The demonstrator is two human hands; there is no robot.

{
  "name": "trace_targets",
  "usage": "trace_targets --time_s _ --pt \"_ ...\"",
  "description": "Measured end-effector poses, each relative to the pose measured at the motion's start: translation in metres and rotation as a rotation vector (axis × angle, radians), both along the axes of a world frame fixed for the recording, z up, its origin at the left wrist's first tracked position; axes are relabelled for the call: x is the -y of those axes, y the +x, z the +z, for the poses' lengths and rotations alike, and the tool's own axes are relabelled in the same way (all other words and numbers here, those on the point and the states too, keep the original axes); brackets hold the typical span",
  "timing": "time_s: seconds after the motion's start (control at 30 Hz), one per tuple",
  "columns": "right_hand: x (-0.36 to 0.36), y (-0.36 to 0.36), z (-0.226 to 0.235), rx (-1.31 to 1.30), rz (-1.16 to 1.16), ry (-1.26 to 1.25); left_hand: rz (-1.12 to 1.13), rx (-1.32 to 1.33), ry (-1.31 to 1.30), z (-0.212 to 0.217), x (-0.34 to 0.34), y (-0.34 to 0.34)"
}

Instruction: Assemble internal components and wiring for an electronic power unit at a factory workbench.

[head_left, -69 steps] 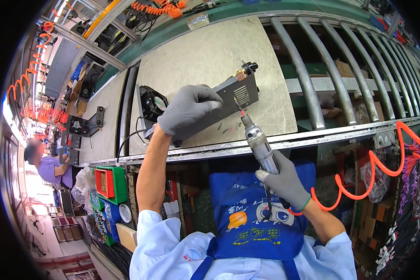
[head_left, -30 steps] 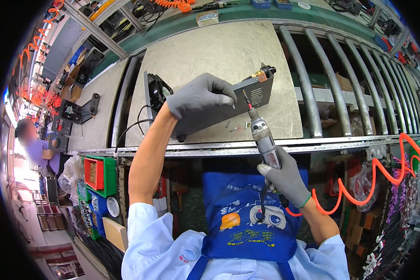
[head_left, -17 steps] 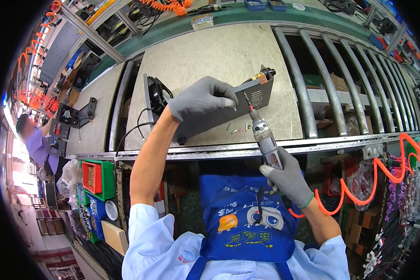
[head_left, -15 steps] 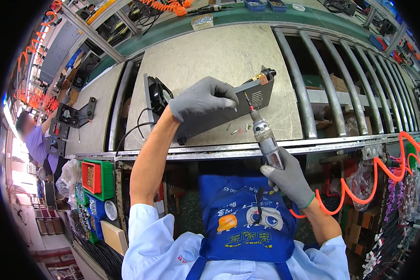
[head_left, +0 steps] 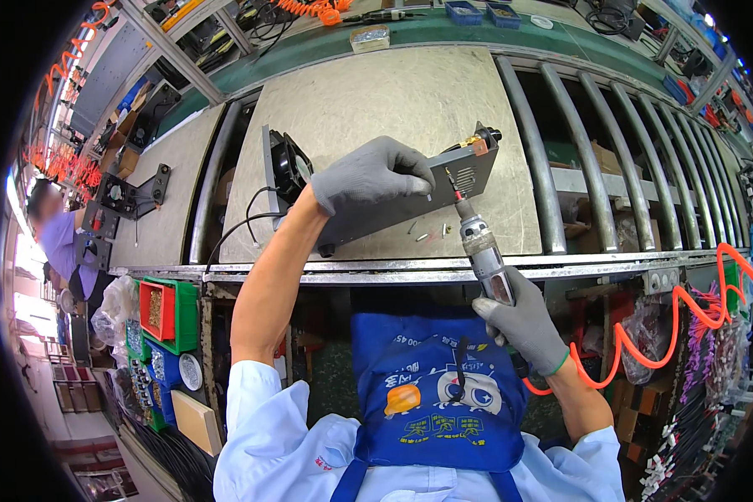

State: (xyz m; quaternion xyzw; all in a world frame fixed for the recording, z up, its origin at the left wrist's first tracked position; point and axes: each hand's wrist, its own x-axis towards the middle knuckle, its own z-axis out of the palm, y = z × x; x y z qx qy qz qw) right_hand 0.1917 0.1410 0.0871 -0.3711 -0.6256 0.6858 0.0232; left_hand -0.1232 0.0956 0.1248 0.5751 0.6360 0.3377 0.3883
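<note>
A dark grey sheet-metal housing (head_left: pixel 368 219) stands slanted on the worktable, with vent slots and brass fittings at its right end. Attached to its left end is a panel with a black fan (head_left: pixel 290 166). My gloved left hand (head_left: pixel 373 177) is over the housing's upper edge, finger and thumb pinched together; a tiny pale bit shows at the fingertips, too small to name. In my gloved right hand (head_left: pixel 517 316) is a silver pneumatic screwdriver (head_left: pixel 483 249), wrapped by the fingers. Its bit points up at the housing's side near the vent slots; I cannot tell whether they touch.
Several small loose parts (head_left: pixel 433 233) lie before the housing. Metal rollers (head_left: pixel 573 159) run to the right. An orange coiled hose (head_left: pixel 644 356) hangs at the right. Bins of small hardware (head_left: pixel 169 314) stand lower left. Another person (head_left: pixel 58 238) is at the far left beside similar parts.
The whole view has shifted slightly. My left hand stays pinched over the housing's edge and my right hand keeps hold of the screwdriver, its bit still by the housing's side.
</note>
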Motion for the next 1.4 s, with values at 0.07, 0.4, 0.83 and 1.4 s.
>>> trace_targets --time_s 0.07,0.4,0.83,1.4 --pt "-0.001 0.0 0.001 0.002 0.001 0.009 0.002 -0.008 0.007 0.002 0.0 0.0" --pt "-0.005 -0.003 0.014 0.027 0.037 0.002 -0.039 0.038 -0.05 0.004 0.001 -0.01" --pt "-0.008 -0.004 0.013 0.059 0.043 0.003 0.096 -0.294 -0.109 0.021 0.018 0.014" --pt "-0.016 -0.004 0.014 0.044 0.034 -0.012 0.263 0.196 -0.158 -0.009 -0.046 -0.014"
